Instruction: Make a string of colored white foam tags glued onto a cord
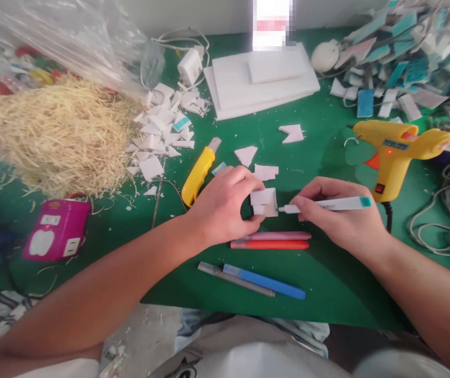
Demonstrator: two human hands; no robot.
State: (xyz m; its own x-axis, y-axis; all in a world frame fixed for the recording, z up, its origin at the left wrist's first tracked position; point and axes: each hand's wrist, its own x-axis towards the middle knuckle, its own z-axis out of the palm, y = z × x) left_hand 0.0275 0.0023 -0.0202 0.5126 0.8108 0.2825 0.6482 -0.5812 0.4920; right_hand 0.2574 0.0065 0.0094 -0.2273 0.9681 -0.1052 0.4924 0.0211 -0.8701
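My left hand (235,202) pinches a small white foam piece (264,202) between thumb and fingers, near the middle of the green table. The piece has a teal-tinted right edge. My right hand (335,210) grips a white marker (339,203) with a teal end; its tip points left, close beside that edge, and I cannot tell whether they touch. Just below lie a pink marker (276,236) and a red marker (272,245). Nearer my body are a grey marker (236,279) and a blue marker (264,281). A yellow utility knife (199,173) rests behind my left wrist.
A yellow glue gun (396,149) stands at the right, its cord running down. White foam boards (264,94) are stacked at the back. Foam scraps (162,126), a straw heap (60,131) and a magenta box (56,231) occupy the left. Painted pieces (414,68) pile up back right.
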